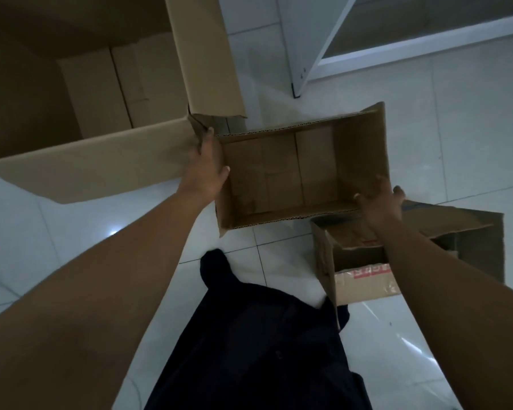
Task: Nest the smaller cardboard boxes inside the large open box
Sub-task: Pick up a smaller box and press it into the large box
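I hold an open, empty small cardboard box (282, 173) above the white floor, between both hands. My left hand (206, 170) grips its left wall, thumb inside the rim. On the near right corner, my right hand (381, 207) is closed over the edge. The large open box (107, 161) stands at the upper left, flaps spread outward, and its near flap touches my left hand. Its inside looks bare. Another small box (421, 250), with red-printed tape, sits on the floor under my right forearm, its flaps partly folded in.
White glossy floor tiles (427, 137) lie all around. A white shelf frame (314, 63) stands at the upper right, behind the held box. My dark trouser leg (264, 335) fills the lower middle.
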The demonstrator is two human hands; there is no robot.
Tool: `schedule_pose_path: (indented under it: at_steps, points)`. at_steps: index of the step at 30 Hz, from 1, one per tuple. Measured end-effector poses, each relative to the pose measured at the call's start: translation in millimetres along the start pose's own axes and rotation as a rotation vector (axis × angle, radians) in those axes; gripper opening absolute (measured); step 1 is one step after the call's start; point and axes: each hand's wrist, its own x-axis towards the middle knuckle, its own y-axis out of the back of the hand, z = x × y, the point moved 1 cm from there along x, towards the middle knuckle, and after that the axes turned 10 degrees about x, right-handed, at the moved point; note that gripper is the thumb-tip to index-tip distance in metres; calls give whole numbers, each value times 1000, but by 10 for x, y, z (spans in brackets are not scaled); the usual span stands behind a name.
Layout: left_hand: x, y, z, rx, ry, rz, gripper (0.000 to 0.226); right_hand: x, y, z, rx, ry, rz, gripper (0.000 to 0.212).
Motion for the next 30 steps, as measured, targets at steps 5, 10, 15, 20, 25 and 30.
schedule_pose_path:
  at_steps: [5,10,15,20,25,30]
  points:
    - [120,14,11,22,31,43,55,49,-51,13,-52,-29,10,57]
    - [15,-42,-53,-66,42,96,50,12,24,69,-24,14,-43,63]
    - [-300,4,-41,-241,-22,129,49,-74,272,92,19,157,-11,55]
    - [-592,130,85,-260,8,284,41,-265,546,6,-2,346,61,35]
    - [-890,263,154,-340,44,304,46,-573,824,-146,-28,500,242,31]
    - [-1270,474,166,-456,153,330,63,-980,1098,-326,2,552,254,33]
